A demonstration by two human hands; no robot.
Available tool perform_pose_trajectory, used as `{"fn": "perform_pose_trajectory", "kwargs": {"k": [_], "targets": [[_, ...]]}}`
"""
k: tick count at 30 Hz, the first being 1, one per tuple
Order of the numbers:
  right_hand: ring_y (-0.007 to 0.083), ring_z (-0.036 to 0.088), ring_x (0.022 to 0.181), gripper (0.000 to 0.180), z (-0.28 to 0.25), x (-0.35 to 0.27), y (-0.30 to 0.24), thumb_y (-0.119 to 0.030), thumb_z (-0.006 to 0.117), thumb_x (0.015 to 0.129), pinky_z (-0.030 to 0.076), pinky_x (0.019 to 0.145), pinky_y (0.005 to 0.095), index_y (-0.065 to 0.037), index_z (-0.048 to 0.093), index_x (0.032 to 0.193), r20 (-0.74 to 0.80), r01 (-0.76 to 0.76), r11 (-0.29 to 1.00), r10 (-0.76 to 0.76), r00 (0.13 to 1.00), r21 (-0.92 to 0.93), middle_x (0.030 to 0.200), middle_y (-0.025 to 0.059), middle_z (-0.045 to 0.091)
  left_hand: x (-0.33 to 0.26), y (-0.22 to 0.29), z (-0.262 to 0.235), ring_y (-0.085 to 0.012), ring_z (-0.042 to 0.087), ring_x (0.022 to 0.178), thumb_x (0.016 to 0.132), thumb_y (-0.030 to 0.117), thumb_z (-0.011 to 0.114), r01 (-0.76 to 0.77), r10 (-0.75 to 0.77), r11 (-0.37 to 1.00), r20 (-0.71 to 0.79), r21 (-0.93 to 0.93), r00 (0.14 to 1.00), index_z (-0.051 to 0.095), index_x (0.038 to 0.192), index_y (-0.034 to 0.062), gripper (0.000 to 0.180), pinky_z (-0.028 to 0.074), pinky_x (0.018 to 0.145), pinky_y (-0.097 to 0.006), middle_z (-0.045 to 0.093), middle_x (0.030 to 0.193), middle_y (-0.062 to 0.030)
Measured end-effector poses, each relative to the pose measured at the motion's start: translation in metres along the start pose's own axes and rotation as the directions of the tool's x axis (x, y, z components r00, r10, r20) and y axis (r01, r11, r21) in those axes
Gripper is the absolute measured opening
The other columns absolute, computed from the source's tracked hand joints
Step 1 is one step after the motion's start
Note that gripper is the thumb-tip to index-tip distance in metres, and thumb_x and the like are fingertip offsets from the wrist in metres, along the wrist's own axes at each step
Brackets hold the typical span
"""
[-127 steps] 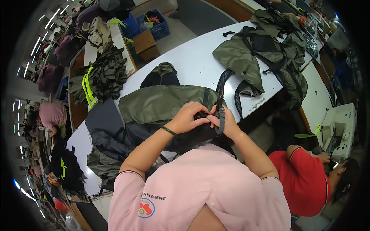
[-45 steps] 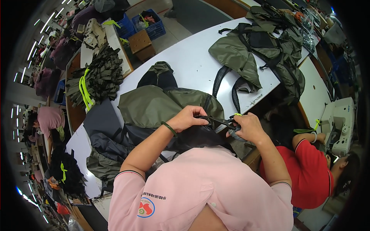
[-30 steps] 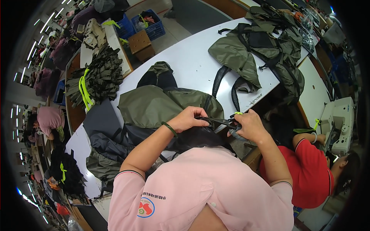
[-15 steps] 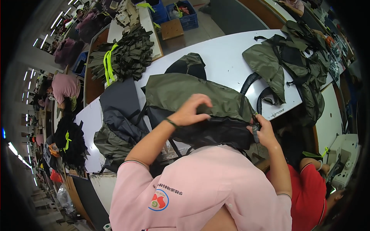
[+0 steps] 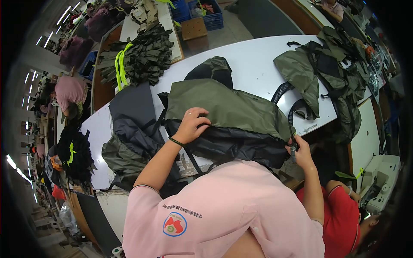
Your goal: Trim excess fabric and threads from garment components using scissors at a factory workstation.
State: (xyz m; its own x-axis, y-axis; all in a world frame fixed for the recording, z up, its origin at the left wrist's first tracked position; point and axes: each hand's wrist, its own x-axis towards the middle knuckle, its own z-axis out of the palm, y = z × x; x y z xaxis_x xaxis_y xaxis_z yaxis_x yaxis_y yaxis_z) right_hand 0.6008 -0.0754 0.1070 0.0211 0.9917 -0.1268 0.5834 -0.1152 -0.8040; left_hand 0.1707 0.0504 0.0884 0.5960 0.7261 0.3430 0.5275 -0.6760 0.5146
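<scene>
Olive-green nylon backpack (image 5: 232,109) at frame centre on the white counter (image 5: 258,64) seems mid-inspection: left hand (image 5: 192,124) presses its top panel, right hand (image 5: 300,150) pinches its right corner, apparently a zipper pull, needing a steady tug next.

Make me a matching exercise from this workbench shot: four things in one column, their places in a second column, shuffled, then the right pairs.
Things:
1. left hand
2. right hand
3. bundle with neon yellow ties
4. blue crate

Places:
A. far end, on the floor past the table
B. pressed on top of the olive bag
C. far left of the table
D. at the bag's right corner

Pairs: 1-B, 2-D, 3-C, 4-A
</scene>
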Motion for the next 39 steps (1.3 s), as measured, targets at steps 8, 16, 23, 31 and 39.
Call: {"fn": "perform_pose_trajectory", "kwargs": {"k": [8, 16, 23, 31, 39], "targets": [[0.0342, 0.058, 0.071, 0.051, -0.003, 0.014, -0.063, -0.038, 0.086, 0.058, 0.043, 0.064, 0.0417, -0.004, 0.059, 0.086, -0.019, 0.208, 0.85, -0.248, 0.969, -0.484, 0.076, 0.0104, 0.062, 0.028, 0.031, -0.015, -0.0069, 0.058, 0.078, 0.083, 0.003, 0.067, 0.536, -0.282, 0.386, 0.457, -0.751, 0.844, 0.062, 0.091, 0.0023, 0.009, 0.047, 0.074, -0.022, 0.063, 0.084, 0.0015], [0.0284, 0.058, 0.074, 0.058, 0.031, 0.03, -0.119, -0.05, 0.082, 0.058, 0.038, 0.067, 0.0377, -0.005, 0.057, 0.083, 0.198, 0.544, 0.698, -0.517, 0.833, -0.466, 0.077, 0.0079, 0.059, 0.04, 0.056, -0.017, -0.0043, 0.057, 0.074, 0.083, 0.004, 0.069, 0.648, -0.23, 0.217, 0.607, -0.73, 0.76, 0.063, 0.092, 0.0031, 0.01, 0.046, 0.07, -0.019, 0.063, 0.082, 0.0013], [0.0276, 0.06, 0.073, 0.06, 0.036, 0.031, -0.119, -0.055, 0.08, 0.06, 0.04, 0.068, 0.0368, -0.004, 0.056, 0.082, 0.212, 0.545, 0.695, -0.51, 0.834, -0.469, 0.075, 0.0096, 0.059, 0.044, 0.059, -0.014, -0.0043, 0.058, 0.075, 0.081, 0.002, 0.068, 0.653, -0.192, 0.202, 0.624, -0.73, 0.757, 0.062, 0.09, 0.0036, 0.011, 0.045, 0.071, -0.018, 0.062, 0.082, 0.0018], [0.0273, 0.06, 0.075, 0.057, 0.035, 0.033, -0.111, -0.053, 0.079, 0.062, 0.041, 0.069, 0.0363, -0.005, 0.057, 0.082, 0.232, 0.518, 0.717, -0.466, 0.854, -0.466, 0.076, 0.0098, 0.06, 0.048, 0.058, -0.009, -0.006, 0.059, 0.075, 0.082, 0.003, 0.068, 0.652, -0.167, 0.186, 0.63, -0.736, 0.759, 0.062, 0.089, 0.0027, 0.01, 0.047, 0.071, -0.019, 0.064, 0.082, -0.0001], [0.0313, 0.058, 0.065, 0.056, 0.033, 0.033, -0.1, -0.054, 0.081, 0.059, 0.042, 0.062, 0.0389, -0.006, 0.055, 0.071, 0.214, 0.496, 0.755, -0.448, 0.868, -0.429, 0.067, 0.0085, 0.058, 0.053, 0.06, -0.007, -0.0047, 0.057, 0.075, 0.082, 0.004, 0.07, 0.646, -0.147, 0.23, 0.631, -0.728, 0.762, 0.062, 0.089, 0.0026, 0.011, 0.047, 0.072, -0.019, 0.062, 0.081, 0.0015]]}}
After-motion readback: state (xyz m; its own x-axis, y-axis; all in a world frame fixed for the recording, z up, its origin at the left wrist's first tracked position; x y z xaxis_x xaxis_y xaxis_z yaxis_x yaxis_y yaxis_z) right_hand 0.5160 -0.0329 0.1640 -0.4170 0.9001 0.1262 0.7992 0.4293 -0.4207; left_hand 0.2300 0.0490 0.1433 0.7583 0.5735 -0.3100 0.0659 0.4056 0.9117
